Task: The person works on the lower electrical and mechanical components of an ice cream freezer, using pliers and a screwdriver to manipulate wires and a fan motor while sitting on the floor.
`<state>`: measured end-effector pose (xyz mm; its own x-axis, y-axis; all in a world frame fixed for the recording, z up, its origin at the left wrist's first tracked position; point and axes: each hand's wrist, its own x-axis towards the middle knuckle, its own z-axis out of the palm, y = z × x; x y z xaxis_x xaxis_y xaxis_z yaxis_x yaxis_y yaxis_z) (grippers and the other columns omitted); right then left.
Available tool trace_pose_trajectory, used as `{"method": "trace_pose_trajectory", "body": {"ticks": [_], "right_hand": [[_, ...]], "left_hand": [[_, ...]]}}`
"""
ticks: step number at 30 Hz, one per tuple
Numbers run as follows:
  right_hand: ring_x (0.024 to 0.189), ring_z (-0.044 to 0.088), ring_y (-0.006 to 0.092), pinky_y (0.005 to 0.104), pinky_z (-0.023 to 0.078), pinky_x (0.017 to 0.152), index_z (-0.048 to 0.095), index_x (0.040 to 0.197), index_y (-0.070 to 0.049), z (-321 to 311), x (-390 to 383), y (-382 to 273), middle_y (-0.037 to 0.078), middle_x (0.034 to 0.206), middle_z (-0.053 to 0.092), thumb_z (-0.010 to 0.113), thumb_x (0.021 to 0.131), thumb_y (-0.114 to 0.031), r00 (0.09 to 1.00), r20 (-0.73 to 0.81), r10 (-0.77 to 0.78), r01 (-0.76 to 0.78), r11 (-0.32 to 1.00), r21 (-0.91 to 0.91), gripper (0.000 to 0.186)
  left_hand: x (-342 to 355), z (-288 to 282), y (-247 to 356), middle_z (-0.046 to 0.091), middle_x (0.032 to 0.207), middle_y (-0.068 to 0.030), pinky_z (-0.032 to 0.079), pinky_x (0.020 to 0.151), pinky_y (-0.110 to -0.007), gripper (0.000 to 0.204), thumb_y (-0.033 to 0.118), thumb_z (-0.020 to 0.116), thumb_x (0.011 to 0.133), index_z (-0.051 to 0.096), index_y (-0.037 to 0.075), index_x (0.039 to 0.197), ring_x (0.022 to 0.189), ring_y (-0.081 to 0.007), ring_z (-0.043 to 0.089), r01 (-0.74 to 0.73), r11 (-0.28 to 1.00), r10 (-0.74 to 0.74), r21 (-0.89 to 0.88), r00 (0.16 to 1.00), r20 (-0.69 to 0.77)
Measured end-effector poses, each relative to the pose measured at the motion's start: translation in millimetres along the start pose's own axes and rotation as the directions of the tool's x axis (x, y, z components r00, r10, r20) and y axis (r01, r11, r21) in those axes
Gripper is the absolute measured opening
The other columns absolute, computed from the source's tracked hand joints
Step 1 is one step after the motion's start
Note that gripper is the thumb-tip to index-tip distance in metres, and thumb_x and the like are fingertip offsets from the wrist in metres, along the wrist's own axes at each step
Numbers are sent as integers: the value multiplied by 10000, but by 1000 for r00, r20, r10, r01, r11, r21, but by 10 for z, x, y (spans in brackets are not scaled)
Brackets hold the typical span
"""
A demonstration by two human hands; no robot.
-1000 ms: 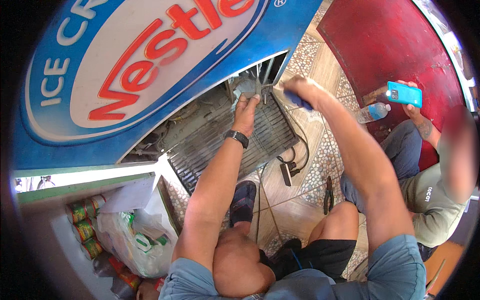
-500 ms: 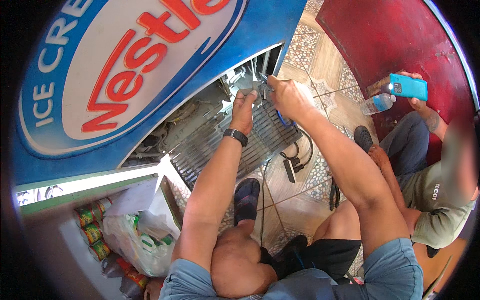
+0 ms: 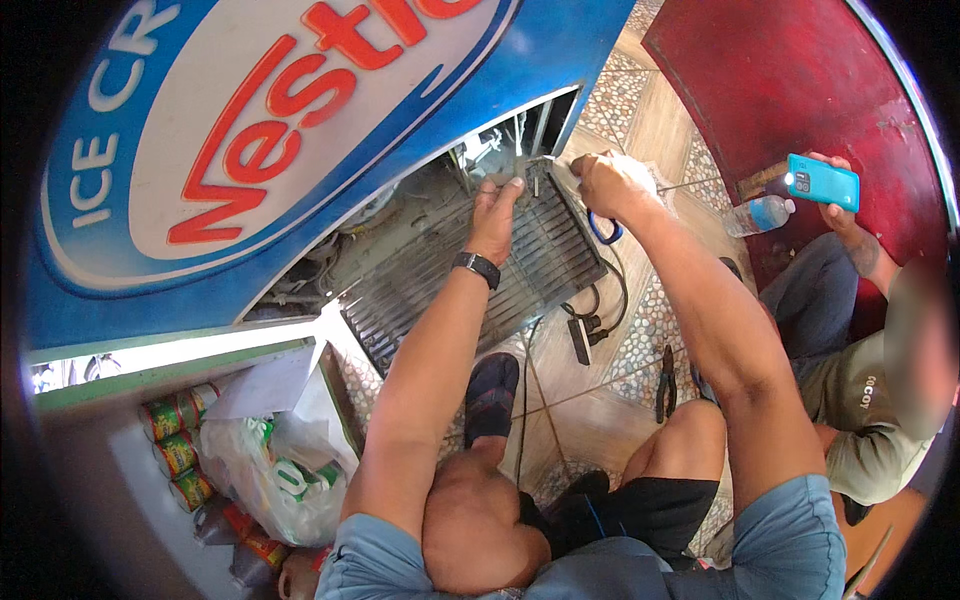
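Observation:
My left hand [image 3: 495, 205] is closed on a small metal tube [image 3: 518, 160] at the open lower compartment [image 3: 350, 240] of a blue and white freezer cabinet [image 3: 110, 280]. Just right of it, my right hand [image 3: 610, 185] grips a tool with a blue looped handle [image 3: 606, 228], its working end hard to make out near the tube. Below both hands lies a black ribbed metal grille [image 3: 450, 290], slanting out from the opening. Black cables with a plug [image 3: 580, 340] rest on the tiled floor beside it, and black-handled pliers [image 3: 664, 383] lie nearer my right knee.
A seated person [image 3: 860, 400] at right holds up a teal phone [image 3: 825, 183] with its light on, above a clear plastic bottle [image 3: 760, 217]. Behind is a red metal panel [image 3: 800, 80]. At lower left, stacked cans [image 3: 175, 455] and a plastic bag [image 3: 270, 470] fill a shelf.
My right hand moved in toward the opening, then drew slightly back to the right, showing more of the blue handle. My left hand stays in place. The other person's phone shifted slightly rightward.

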<state>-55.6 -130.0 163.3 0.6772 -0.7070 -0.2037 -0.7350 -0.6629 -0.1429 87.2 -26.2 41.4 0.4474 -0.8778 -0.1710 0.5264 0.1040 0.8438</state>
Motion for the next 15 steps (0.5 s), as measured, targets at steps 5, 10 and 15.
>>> {"method": "trace_pose_trajectory", "body": {"ticks": [5,10,15], "right_hand": [[790,676,394,490,533,735,615,1067,-106,35,-217,-343,203,784,680,625,846,-213,946,-281,161,-113,977,179,245],[742,658,412,494,529,632,557,1057,-114,602,-349,-481,181,798,675,612,871,-168,874,-475,102,56,950,306,201],[718,667,346,436,516,635,595,1116,-89,858,-469,87,168,737,659,671,865,-201,880,-273,389,-244,863,443,285]], "left_hand": [[10,-45,-54,624,1083,-7,382,959,-303,211,188,613,933,579,79,1110,1040,-122,532,-7,1000,7,-18,1000,17],[98,-112,-121,631,1112,20,395,922,-282,223,143,624,920,596,110,1139,1032,-105,539,47,997,-44,-67,998,47],[162,-54,-176,660,945,31,433,763,-240,120,98,604,926,660,96,1032,858,-87,585,-31,989,32,-143,999,1]]}}
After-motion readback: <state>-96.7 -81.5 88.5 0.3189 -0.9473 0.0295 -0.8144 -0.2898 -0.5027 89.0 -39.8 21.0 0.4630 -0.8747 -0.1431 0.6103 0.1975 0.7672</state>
